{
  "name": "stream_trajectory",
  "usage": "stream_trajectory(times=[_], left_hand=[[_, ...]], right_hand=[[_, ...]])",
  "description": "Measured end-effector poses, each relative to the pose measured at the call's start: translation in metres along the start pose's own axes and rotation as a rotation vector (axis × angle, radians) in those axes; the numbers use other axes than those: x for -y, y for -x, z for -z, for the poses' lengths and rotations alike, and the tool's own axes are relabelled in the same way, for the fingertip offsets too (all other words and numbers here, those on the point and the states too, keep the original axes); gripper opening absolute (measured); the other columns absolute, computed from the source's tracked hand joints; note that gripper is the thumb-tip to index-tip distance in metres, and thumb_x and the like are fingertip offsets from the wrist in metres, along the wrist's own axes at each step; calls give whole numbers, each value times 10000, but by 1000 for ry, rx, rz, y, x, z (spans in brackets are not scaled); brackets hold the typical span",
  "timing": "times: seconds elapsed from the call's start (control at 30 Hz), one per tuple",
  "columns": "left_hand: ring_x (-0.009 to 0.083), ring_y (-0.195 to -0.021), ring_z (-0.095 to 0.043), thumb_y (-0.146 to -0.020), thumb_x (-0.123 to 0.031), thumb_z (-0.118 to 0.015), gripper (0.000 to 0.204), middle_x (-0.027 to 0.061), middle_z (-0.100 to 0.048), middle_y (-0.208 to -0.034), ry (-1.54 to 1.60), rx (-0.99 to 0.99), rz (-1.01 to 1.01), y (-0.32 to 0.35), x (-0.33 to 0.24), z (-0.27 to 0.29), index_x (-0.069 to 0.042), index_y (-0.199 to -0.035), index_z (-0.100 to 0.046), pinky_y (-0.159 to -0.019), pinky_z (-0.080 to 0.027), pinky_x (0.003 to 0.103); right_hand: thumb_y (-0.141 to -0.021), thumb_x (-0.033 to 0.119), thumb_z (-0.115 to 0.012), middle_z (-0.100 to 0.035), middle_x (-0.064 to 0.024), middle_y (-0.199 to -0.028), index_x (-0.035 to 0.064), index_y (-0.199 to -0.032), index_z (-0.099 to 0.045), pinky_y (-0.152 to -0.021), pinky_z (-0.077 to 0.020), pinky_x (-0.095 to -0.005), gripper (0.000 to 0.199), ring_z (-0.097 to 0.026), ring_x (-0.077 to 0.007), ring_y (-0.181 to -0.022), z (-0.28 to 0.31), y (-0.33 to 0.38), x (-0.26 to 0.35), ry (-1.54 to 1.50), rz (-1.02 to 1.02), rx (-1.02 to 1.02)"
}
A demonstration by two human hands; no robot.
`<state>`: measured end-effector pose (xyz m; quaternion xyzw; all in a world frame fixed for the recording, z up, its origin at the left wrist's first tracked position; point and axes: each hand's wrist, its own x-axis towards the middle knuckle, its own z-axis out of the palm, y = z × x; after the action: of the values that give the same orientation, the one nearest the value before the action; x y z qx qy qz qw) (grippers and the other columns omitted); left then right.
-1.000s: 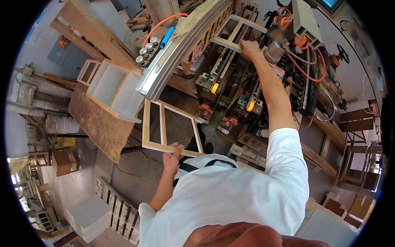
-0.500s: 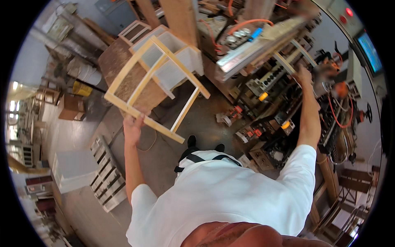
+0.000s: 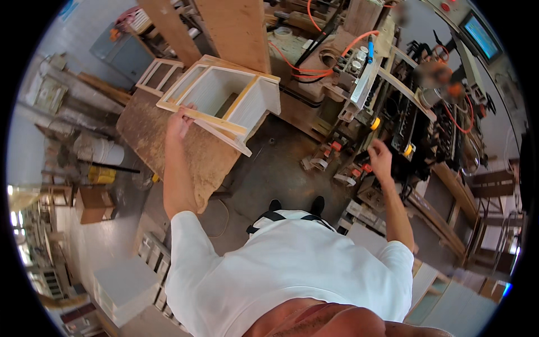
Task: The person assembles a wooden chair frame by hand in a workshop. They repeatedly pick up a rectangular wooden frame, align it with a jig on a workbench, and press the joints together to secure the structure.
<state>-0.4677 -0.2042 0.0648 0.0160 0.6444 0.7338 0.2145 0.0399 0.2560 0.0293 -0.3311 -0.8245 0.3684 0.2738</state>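
My left hand (image 3: 181,121) is closed around the near rail of a pale wooden frame (image 3: 216,119). The frame lies on a stack of similar frames (image 3: 264,100) with whitish sides, at the far end of a brown, dusty worktable (image 3: 163,132). Off to the right, my right hand (image 3: 380,160) hangs beside the machine (image 3: 387,126), fingers loosely bent and apart, with nothing visible in them. Beyond it, a pale wooden frame piece (image 3: 407,92) rests in the machine, apart from my hand.
Orange hoses (image 3: 314,73) run over the machine's bench. A screen (image 3: 480,36) stands at the far right. Red and yellow machine parts (image 3: 337,146) sit low in front of the right hand. On the floor at left are a slatted pallet (image 3: 151,253) and a cardboard box (image 3: 94,205).
My left hand has carried the wooden frame away from me, from mid-air onto the stack. My right hand has let go of the piece at the machine and drawn back toward me.
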Motion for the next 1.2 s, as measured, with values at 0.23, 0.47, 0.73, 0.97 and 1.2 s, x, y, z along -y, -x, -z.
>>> stream_trajectory(times=[0.23,0.47,0.73,0.97,1.2], left_hand=[[337,-888,-670,-901,-469,-566,555,262,-664,-957,-1451,-124,-123,-24,-21,-6,81,-918,-643,-752,-518,451],[379,-904,-645,-828,-487,-623,488,205,-683,-932,-1549,112,-668,49,-4,-94,-23,-963,-692,-793,-500,452],[354,-1055,-601,-787,-483,-673,555,210,-646,-1102,-1682,285,-383,5,40,-109,-17,-1086,-661,-897,-472,438],[424,-1070,-564,-857,-442,-635,584,263,-624,-1096,-1368,-55,-1080,-8,97,-120,62,-1150,-602,-971,-421,469],[368,-1042,-600,-900,-274,-605,436,249,-616,-1129,-940,736,-791,287,172,-296,70,-1165,-562,-909,-470,406]], right_hand=[[-858,95,-634,-681,-96,-888,-28,-1143,-620,-723,-500,-291,310,-622,-146,-794,1,157,-44,91,-407,-160],[-854,111,-625,-646,-114,-774,-24,-1081,-630,-682,-492,-318,263,-609,-192,-710,-2,235,-18,156,-503,-291],[-869,97,-636,-680,-140,-954,-20,-1134,-612,-761,-506,-324,291,-645,-217,-849,33,298,8,162,-462,-400],[-817,55,-666,-655,-155,-1027,36,-1108,-626,-813,-522,-368,295,-646,-294,-935,137,376,86,478,-291,-544],[-731,38,-731,-646,-114,-1091,72,-1130,-621,-865,-477,-396,415,-602,-306,-1014,337,496,253,1265,-13,-852]])
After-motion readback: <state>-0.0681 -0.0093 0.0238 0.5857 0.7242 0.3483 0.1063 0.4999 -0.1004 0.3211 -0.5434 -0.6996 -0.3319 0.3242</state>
